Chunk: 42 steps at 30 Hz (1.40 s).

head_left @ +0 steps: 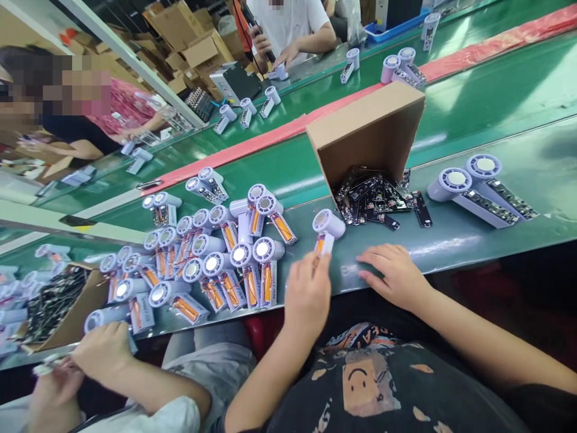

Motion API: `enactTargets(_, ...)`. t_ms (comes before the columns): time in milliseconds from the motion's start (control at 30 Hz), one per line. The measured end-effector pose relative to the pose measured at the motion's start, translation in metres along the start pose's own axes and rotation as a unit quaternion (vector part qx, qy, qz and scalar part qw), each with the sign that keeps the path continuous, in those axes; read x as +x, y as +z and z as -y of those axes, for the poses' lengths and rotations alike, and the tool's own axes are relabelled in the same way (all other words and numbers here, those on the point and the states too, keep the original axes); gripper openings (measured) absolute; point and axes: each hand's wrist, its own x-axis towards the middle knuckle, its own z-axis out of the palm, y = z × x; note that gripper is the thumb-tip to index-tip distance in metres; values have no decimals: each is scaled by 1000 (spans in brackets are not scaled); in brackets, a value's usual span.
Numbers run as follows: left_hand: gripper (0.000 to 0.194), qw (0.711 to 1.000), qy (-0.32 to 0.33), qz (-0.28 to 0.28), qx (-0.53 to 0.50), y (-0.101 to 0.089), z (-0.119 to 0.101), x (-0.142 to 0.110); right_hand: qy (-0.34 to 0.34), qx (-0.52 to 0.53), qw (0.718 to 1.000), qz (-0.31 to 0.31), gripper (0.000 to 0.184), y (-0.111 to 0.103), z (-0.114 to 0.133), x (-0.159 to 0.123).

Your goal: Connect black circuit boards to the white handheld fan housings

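Observation:
My left hand [309, 288] grips the handle of a lilac handheld fan [328, 224] at the edge of the green conveyor belt [451, 252]. An orange-labelled battery shows in the handle. My right hand [392, 273] lies on the belt with its fingers apart, holding nothing. Just beyond it, black circuit boards [374, 201] spill from a tipped cardboard box [365, 129]. To the left stands a dense cluster of similar fans with orange batteries [211, 258]. Several of them overlap, hiding parts of one another. Two larger fan bodies with exposed boards [478, 189] lie at the right.
A co-worker's hands [103, 355] work at lower left beside a box of black boards [67, 307]. Across a red strip [270, 135], a second belt carries more fans. A person in a white shirt [288, 24] holds a black tool there. Cardboard boxes [189, 48] are stacked behind.

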Motion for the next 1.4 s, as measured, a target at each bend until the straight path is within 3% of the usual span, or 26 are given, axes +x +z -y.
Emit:
enactTargets(100, 42, 991, 99, 23, -86, -2, -13, -7, 53, 54, 995, 64, 30, 5, 7, 8)
enactTargets(167, 48, 982, 121, 21, -143, -3, -12, -6, 88, 63, 991, 81, 31, 4, 10, 12)
enactTargets(333, 49, 981, 64, -40, -180, 7, 9, 2, 84, 45, 991, 94, 37, -2, 4, 13)
enactTargets(467, 53, 990, 69, 24, -117, 24, 15, 10, 16, 130, 985, 113, 28, -10, -14, 22)
enactTargets(533, 48, 991, 85, 49, -88, 28, 15, 14, -21, 100, 992, 75, 21, -13, -25, 32)
enactTargets(600, 40, 995, 74, 30, -58, 29, 13, 18, -17, -29, 999, 12, 26, -14, -34, 43)
enactTargets(667, 35, 998, 50, 0, -30, 28, 12, 22, -1, -168, 986, -24, 33, -13, -41, 56)
enactTargets(733, 35, 999, 31, -9, -17, 26, 12, 25, -15, -235, 971, -34, 25, -12, -46, 68)
enactTargets(800, 40, 999, 21, -14, -30, 21, 13, 24, -45, -234, 969, -71, 15, -15, -50, 77)
enactTargets(933, 46, 982, 21, -68, -175, 7, 15, 9, -61, -104, 962, -243, 16, -37, -38, 76)
enactTargets(1000, 46, 937, -2, -40, -346, 2, 10, -3, -90, -32, 957, -275, 21, -45, -17, 63)
enactTargets(1033, 46, 892, -27, 0, -452, 0, 7, -8, -122, -24, 961, -247, 24, -45, -4, 54)
enactTargets(1100, 52, 755, -103, 87, -641, 0, -2, -17, -204, -20, 966, -155, 19, -39, 21, 35)
enactTargets(1167, 55, 635, -202, 127, -735, 3, -9, -22, -254, -30, 962, -92, 14, -28, 37, 18)
enactTargets(1200, 50, 601, -249, 129, -749, 5, -11, -23, -274, -28, 958, -78, 14, -23, 39, 12)
enactTargets(1300, 34, 544, -325, 125, -764, 8, -11, -20, -270, -34, 958, -90, 16, -17, 26, 5)
enactTargets(1400, 33, 493, -356, 96, -788, 8, -8, -14, -123, -95, 984, -86, 26, -24, 2, 9)
